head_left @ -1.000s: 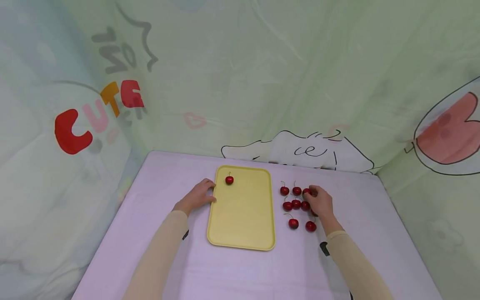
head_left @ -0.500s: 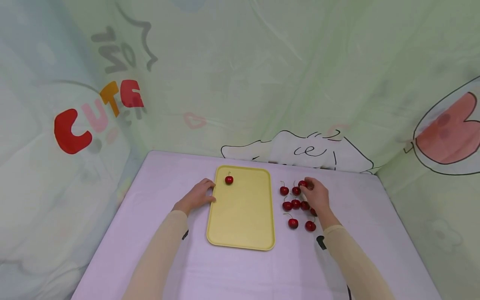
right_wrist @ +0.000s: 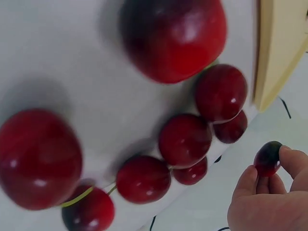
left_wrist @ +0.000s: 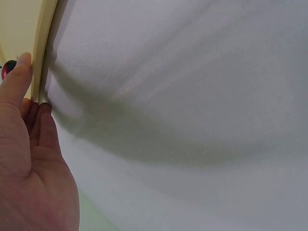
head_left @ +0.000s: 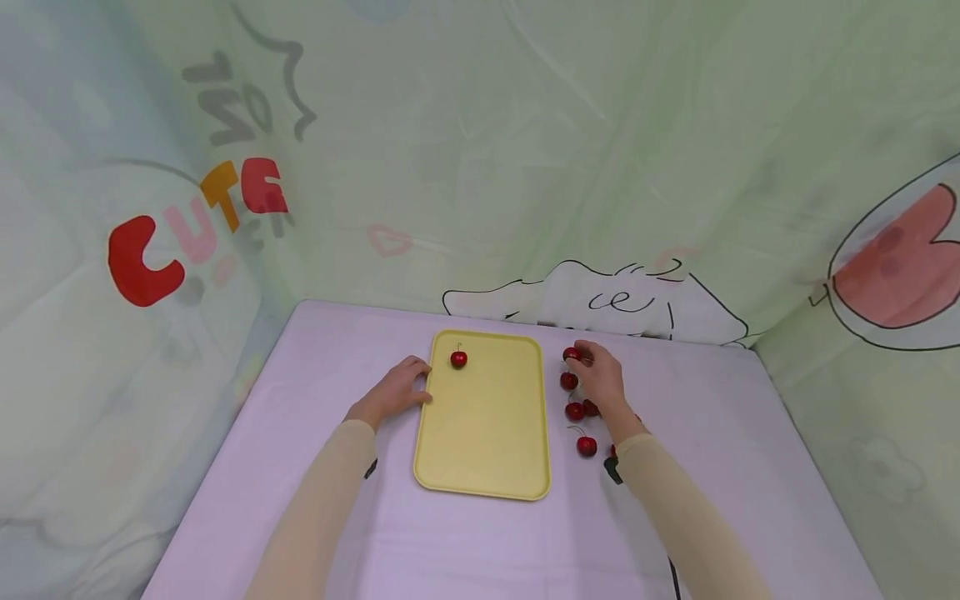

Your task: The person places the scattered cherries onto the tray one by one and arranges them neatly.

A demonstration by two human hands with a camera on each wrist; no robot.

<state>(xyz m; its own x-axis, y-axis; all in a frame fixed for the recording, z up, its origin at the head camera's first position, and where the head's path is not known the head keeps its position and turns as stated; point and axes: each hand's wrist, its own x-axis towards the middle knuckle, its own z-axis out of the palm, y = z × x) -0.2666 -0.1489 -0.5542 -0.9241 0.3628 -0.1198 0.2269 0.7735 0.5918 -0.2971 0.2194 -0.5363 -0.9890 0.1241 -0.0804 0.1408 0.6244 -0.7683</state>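
Note:
A yellow tray (head_left: 483,425) lies on the lilac cloth, with one cherry (head_left: 458,359) near its far left corner. My left hand (head_left: 392,393) holds the tray's left edge; in the left wrist view the thumb (left_wrist: 18,77) lies over the rim and the fingers meet it from the outer side. Just right of the tray, my right hand (head_left: 602,379) pinches a cherry (right_wrist: 268,159) between thumb and fingertips, raised off the cloth. Below it sit several loose cherries (head_left: 587,447), partly hidden by that hand and forearm.
The lilac-covered table (head_left: 480,550) runs up to a pale green printed curtain (head_left: 480,167) at the back and sides. In the right wrist view, several cherries (right_wrist: 185,140) lie in rows beside the tray's rim (right_wrist: 263,57).
My right hand has lifted a cherry from the far right of the group and carried it left toward the tray. The left hand and the tray have stayed in place.

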